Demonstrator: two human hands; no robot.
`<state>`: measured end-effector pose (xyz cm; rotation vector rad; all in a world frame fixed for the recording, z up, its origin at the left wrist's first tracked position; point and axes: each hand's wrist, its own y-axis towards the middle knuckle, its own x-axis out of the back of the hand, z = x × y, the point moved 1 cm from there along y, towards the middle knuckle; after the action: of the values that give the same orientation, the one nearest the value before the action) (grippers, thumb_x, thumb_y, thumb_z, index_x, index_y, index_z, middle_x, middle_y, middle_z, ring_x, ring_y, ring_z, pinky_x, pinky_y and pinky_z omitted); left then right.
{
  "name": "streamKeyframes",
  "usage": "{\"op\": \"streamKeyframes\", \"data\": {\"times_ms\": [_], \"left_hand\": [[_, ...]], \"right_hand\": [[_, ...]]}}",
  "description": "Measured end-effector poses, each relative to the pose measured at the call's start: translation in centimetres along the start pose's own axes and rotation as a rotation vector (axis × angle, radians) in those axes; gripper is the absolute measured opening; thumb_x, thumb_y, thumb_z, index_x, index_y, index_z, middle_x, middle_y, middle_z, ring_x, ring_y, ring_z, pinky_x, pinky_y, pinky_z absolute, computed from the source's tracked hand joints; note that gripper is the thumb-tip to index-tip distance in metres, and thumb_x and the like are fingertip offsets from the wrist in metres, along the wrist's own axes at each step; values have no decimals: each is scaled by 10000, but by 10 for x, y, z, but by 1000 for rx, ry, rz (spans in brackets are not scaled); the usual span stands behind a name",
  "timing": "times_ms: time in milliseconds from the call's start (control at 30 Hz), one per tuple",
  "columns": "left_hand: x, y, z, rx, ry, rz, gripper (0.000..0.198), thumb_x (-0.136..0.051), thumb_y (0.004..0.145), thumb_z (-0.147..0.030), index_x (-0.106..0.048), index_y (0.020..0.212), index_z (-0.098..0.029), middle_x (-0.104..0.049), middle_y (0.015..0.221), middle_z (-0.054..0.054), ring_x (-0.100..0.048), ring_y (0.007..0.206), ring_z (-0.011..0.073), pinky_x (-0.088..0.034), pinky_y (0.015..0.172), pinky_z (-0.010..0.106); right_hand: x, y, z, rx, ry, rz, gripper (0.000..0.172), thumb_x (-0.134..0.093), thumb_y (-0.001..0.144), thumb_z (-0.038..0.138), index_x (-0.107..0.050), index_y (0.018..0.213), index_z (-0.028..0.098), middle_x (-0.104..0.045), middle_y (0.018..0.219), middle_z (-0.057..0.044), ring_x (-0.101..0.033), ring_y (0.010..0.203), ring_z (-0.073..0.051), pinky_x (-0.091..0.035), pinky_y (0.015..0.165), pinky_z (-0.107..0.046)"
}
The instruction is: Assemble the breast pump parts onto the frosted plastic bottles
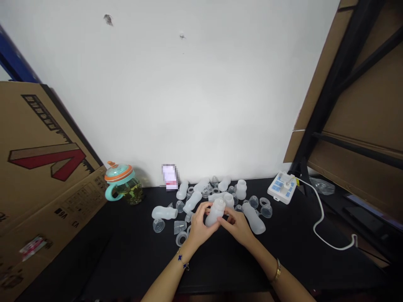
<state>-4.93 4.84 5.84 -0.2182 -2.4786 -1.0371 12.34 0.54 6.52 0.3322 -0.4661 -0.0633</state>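
Note:
Both hands hold one translucent white baby bottle (213, 215), tilted slightly, with a clear nipple and ring at its top. My left hand (200, 224) wraps round its left side, thumb near the base. My right hand (236, 225) grips the right side with thumb and fingers. Behind and around lie several loose white bottle bodies, among them one on the left (164, 212) and one on the right (254, 219). Clear domed caps (158, 225) and screw rings (181, 239) are scattered between them. Some parts are hidden behind my hands.
A teapot with a turquoise handle (124, 184) stands at the left beside a large cardboard box (47, 176). A phone (170, 177) leans against the white wall. At the right, a power strip (282, 187) trails a white cable (321, 209) across the black table (126, 260).

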Motion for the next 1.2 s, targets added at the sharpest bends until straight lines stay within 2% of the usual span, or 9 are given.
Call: {"op": "streamKeyframes", "data": {"times_ms": [200,333,633,767,900,1200], "left_hand": [[3,1,-2,14,-90,84,454,-663,849,-269,-507,1273,-218,-615,1221,95,-662,916,192,-558,805,338],[2,1,0,41,-141,90,456,-670,858,-293,-521,1282,-216,-636,1222,99,-670,954,214,-555,791,335],[2,4,4,239,-354,127,486,-685,873,-375,-542,1298,-187,-699,1142,104,-683,960,235,-550,837,354],[2,4,5,302,-478,136,489,-674,883,-399,-530,1305,-199,-684,1192,102,-673,1021,244,-541,856,350],[2,6,6,327,-494,130,460,-676,878,-406,-547,1275,-212,-666,1230,92,-641,1073,242,-521,817,317],[1,8,6,370,-569,131,474,-738,826,-406,-561,1217,-204,-656,1099,72,-613,898,187,-486,741,278]], "right_hand": [[0,0,0,-20,16,-30,328,-620,878,455,-705,1057,193,-744,885,-29,-564,534,-130,-399,516,-252],[0,0,-2,-29,28,-48,343,-596,888,480,-705,1048,197,-751,880,-33,-580,536,-139,-419,500,-253],[-2,0,-8,-52,83,-58,388,-553,921,526,-698,1060,194,-756,928,-56,-582,525,-135,-466,484,-251],[-2,0,-8,-49,95,-61,368,-564,917,515,-691,1061,201,-756,931,-54,-580,514,-133,-461,472,-250],[-3,1,-10,-60,111,-52,370,-573,911,520,-684,1072,206,-756,967,-60,-600,510,-134,-461,469,-253],[-2,1,-6,-70,117,-13,397,-609,891,517,-665,1146,218,-756,1015,-53,-585,528,-131,-473,489,-259]]}}
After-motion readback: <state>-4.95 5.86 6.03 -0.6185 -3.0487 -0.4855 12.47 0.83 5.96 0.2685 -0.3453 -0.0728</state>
